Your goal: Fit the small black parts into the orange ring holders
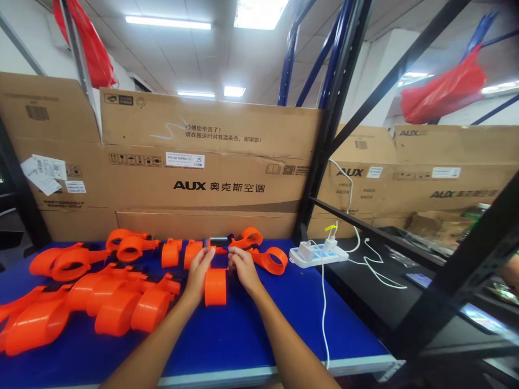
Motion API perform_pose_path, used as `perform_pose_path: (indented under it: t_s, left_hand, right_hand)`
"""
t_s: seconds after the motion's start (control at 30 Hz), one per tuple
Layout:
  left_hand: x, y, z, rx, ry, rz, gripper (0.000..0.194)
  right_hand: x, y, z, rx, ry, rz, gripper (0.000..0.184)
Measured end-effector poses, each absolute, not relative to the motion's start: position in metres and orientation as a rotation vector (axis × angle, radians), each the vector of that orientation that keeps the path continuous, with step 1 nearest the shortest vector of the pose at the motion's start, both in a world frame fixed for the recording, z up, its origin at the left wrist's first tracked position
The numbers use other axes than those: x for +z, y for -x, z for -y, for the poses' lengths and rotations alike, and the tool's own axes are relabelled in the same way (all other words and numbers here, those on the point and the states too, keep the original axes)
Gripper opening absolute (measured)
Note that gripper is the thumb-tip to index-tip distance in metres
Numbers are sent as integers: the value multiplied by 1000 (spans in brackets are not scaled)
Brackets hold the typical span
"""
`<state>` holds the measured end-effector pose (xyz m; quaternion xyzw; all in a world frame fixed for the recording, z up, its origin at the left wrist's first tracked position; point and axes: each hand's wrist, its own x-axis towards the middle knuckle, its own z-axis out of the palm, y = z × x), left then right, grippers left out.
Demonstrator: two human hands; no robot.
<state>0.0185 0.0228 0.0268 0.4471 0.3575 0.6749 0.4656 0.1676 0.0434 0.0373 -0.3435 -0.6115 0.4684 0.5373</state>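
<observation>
My left hand [200,272] is closed, its thumb and fingers around an orange band [215,287] whose wide loop hangs between my two hands. My right hand [242,266] is curled in a pinch at the band's upper right end. A small dark piece shows at its fingertips, too small to name. Just behind the hands lies a silver and black object [219,241], partly hidden. Another orange band [193,253] stands behind my left hand, and a looped orange band [271,260] rests to the right of my right hand.
Several orange bands with black ends [117,313] cover the left of the blue tabletop [227,343]. A white power strip [318,253] with plugs and a trailing cable sits at the right. Cardboard [219,205] walls the back; a black metal post [324,146] rises at the right corner.
</observation>
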Motion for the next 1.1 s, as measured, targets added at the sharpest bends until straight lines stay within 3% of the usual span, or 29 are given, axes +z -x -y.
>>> perform_pose_path:
  t_s: [0.2, 0.7, 1.1]
  left_hand:
    - [19, -16, -16, 1651, -1044, -865, 45]
    - [27, -14, -9, 1720, -1078, -807, 40]
    - [28, -14, -9, 1683, -1127, -835, 42]
  right_hand:
    - [33, -173, -34, 1018, 863, 1595, 11]
    - [26, -162, -23, 901, 907, 1570, 24]
    - [24, -166, -28, 559, 963, 1725, 30]
